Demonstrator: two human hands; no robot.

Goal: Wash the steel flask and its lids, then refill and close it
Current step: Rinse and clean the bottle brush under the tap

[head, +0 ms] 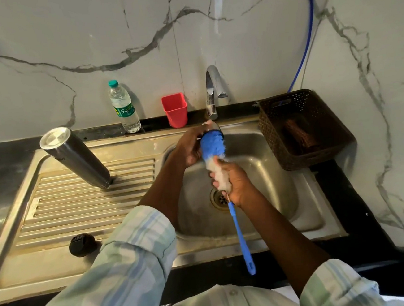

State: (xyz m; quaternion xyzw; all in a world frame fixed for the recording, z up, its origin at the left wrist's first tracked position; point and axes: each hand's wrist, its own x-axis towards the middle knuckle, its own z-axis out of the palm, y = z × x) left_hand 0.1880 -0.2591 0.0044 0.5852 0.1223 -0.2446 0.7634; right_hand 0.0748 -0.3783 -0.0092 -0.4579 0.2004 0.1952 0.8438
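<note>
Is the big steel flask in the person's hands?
No, the steel flask stands upside down on the draining board, away from both hands.

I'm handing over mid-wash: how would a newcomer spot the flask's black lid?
Start at the steel sink unit and look to its ribbed draining board, left of the basin. The black lid sits on the board's flat near edge, beside the person's left sleeve. It is small, round and matte black, unlike the tall steel flask standing farther back.

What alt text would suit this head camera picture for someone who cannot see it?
Over a steel sink, a left hand holds a steel lid under the tap while the right hand grips a blue brush against it. The flask stands inverted on the drainboard.
</note>
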